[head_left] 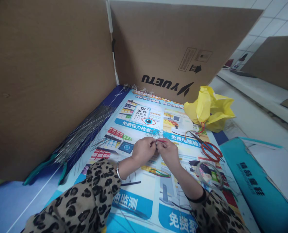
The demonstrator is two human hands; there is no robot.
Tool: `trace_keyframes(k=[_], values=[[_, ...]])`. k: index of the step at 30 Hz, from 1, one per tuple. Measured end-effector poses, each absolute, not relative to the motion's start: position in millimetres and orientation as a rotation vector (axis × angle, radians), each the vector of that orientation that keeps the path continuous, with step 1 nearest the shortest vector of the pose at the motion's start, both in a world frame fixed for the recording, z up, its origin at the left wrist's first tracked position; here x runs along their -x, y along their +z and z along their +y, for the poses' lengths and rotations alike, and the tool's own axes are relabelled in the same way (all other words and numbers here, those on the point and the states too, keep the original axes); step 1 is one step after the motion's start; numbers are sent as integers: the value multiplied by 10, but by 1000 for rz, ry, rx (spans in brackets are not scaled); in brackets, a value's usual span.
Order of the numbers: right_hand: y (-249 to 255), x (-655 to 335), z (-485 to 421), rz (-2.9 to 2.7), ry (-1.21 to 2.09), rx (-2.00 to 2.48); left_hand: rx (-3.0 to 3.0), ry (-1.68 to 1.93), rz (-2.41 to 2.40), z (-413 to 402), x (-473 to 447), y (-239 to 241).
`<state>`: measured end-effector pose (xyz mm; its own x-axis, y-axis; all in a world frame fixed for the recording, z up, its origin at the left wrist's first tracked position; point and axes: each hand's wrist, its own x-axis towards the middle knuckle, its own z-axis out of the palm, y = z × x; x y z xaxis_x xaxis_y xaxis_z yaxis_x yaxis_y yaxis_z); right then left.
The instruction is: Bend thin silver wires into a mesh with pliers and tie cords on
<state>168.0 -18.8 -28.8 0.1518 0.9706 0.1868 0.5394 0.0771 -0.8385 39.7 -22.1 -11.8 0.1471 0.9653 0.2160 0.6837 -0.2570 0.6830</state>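
Note:
My left hand [144,149] and my right hand [167,150] meet over a printed poster [144,194] lying flat. Both are closed in a pinch on a thin red strand [162,141] that sticks out to the right between the fingertips. Leopard-print sleeves cover both forearms, and a silver bangle [118,171] rings the left wrist. A small bunch of coloured strands [160,172] lies on the poster just below my hands.
A pile of thin metal wires [85,131] lies at the left beside green-handled pliers [47,168]. Red-handled scissors [210,149], a clear tape roll [209,174] and a yellow plastic bag [210,108] sit at the right. Cardboard walls [49,81] stand behind and left.

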Motion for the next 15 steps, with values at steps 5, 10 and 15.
trace_keyframes(k=[5, 10, 15], values=[[-275, -1681, -189, -1505, 635, 1582, -1968, 873, 1618, -222, -397, -101], [-244, -1668, -200, -1523, 636, 1572, -1916, 830, 1700, -222, -390, -76], [-232, -1668, -207, -1539, 645, 1573, -1988, 803, 1729, -241, -387, -67]])
